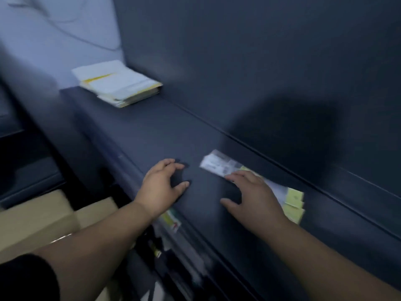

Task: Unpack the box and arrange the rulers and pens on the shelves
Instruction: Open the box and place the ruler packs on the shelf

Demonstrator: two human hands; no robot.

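A dark blue-grey metal shelf (152, 131) runs from the far left to the near right, with a back panel (238, 61) of the same colour rising behind it. Both bare hands reach over its front edge.

The left hand (161, 185) hangs over bare shelf with its fingers loosely bent and spread. Its fingertips are at the surface and it holds nothing. The right hand (251, 196) is released too: its fingers lie spread over a long flat clear-plastic packet with white and yellow-green card inside (219, 166). This packet lies on the shelf close to the back panel, one end sticking out past the fingertips and the other past the wrist. Blur hides what the packet contains.

At the far left end of the shelf, well apart from the hands, sits a stack of white and yellow flat packets (118, 83), pushed against the back panel.

Below the shelf's front edge, under the left wrist, a row of blurred packaged goods (172, 221) shows on a lower level. A tan cardboard box (39, 220) stands at the lower left, beside the left forearm. Its top is all that shows, and whether anything is in it I cannot tell. A black sleeve (23, 276) covers the left upper arm.
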